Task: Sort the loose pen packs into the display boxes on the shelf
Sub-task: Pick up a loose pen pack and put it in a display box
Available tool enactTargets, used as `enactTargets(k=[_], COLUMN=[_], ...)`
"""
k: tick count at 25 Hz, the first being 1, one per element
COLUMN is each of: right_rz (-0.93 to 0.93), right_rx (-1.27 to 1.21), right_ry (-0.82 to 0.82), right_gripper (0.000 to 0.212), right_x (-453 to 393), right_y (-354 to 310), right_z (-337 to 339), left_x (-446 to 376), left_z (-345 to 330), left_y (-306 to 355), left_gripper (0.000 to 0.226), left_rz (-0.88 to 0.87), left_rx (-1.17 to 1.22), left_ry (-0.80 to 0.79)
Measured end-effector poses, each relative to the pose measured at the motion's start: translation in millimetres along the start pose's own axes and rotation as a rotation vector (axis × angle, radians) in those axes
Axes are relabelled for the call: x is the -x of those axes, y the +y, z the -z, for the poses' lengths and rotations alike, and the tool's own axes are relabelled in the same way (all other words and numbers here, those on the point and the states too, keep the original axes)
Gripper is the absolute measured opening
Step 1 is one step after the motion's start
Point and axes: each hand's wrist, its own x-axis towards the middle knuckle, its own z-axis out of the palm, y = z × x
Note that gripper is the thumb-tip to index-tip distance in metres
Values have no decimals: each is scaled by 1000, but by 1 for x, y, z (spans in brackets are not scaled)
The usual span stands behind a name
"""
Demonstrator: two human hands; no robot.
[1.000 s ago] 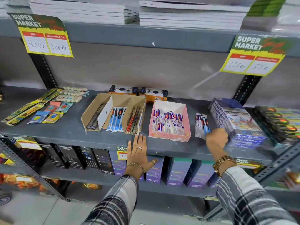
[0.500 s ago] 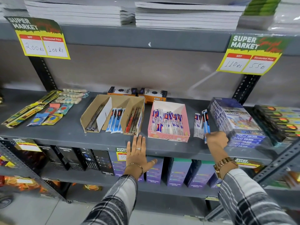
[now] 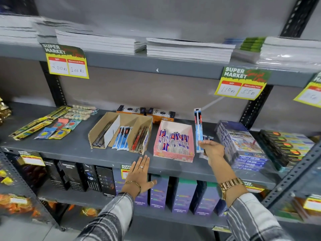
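My right hand (image 3: 212, 149) grips the lower end of a blue pen pack (image 3: 198, 129) and holds it upright, just right of the pink display box (image 3: 173, 154), which holds several blue-and-white packs. Other loose packs (image 3: 203, 156) lie half hidden under that hand on the grey shelf (image 3: 69, 150). To the left stands a brown cardboard display box (image 3: 104, 126) with three compartments: dark pens left, blue packs in the middle, red pens right. My left hand (image 3: 141, 173) rests flat and open on the shelf's front edge, below the cardboard box.
Colour-pencil boxes (image 3: 243, 145) are stacked right of my right hand, with dark boxes (image 3: 286, 145) beyond. Two orange-and-black boxes (image 3: 145, 113) stand behind the display boxes. Eraser and pencil packs (image 3: 48, 126) lie at the left. Notebooks fill the shelf above; bottle boxes stand below.
My right hand has lifted a blue pen pack off the loose pile and stood it upright. The left hand has stayed on the shelf edge. The camera has tilted up.
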Motion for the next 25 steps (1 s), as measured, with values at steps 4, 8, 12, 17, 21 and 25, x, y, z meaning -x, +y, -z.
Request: enactTargets(k=[4, 8, 12, 17, 21, 25], right_rz=[-8, -3, 0, 40, 170, 292], right_rx=[36, 115, 145, 195, 358, 622], right_ry=[-173, -242, -285, -344, -309, -276], right_gripper=[21, 21, 5, 16, 8, 12], right_x=[27, 49, 73, 106, 110, 102], right_y=[-9, -12, -20, -19, -10, 3], right_z=[-18, -56, -116, -199, -254, -296], left_x=[14, 26, 28, 25, 21, 18], left_z=[4, 8, 12, 13, 12, 3], left_y=[-21, -61, -104, -149, -170, -176], left_gripper=[85, 80, 90, 116, 95, 85], left_rz=[83, 117, 143, 194, 173, 156], left_rx=[-12, -20, -4, 72, 94, 75], left_ry=[37, 62, 81, 134, 165, 151])
